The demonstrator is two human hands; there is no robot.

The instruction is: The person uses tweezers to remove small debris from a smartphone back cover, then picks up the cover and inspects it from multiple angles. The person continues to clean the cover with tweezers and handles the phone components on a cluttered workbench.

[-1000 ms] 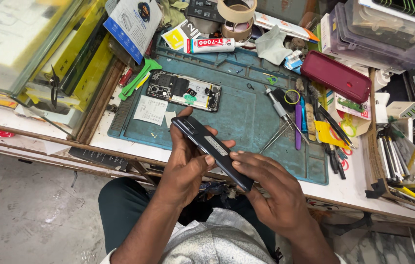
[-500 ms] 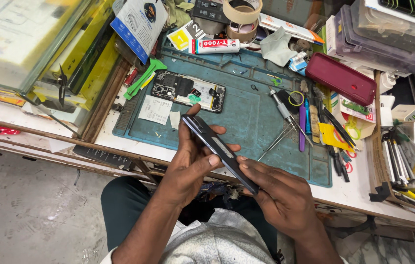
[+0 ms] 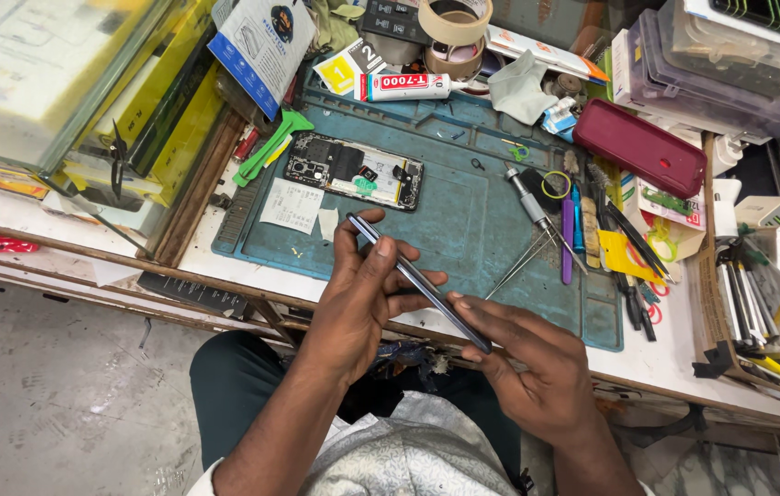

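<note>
Nearest the camera, both hands hold a thin dark phone panel [image 3: 419, 283] edge-on above the front of the bench. The left hand [image 3: 362, 294] pinches its upper half, thumb on the near face and fingers curled behind. The right hand [image 3: 532, 367] supports the lower end, fingertips pressed to the edge near the bottom corner. The panel runs diagonally, upper end toward the mat [image 3: 463, 211], lower end toward the person's lap.

Handling, as judged: the panel is light, stiff, thin and smooth-faced, so it is likely slippery and would crack if flexed or dropped. Best taken by the long edges with both ends supported, not by the flat faces.

Beyond, on the mat, lies an opened phone [image 3: 353, 172] with its board exposed. To the right rest tweezers [image 3: 523, 264] and a screwdriver [image 3: 527, 197]. Farthest back stand a glue tube [image 3: 404, 87], tape rolls [image 3: 454, 23] and a red case [image 3: 639, 147].
</note>
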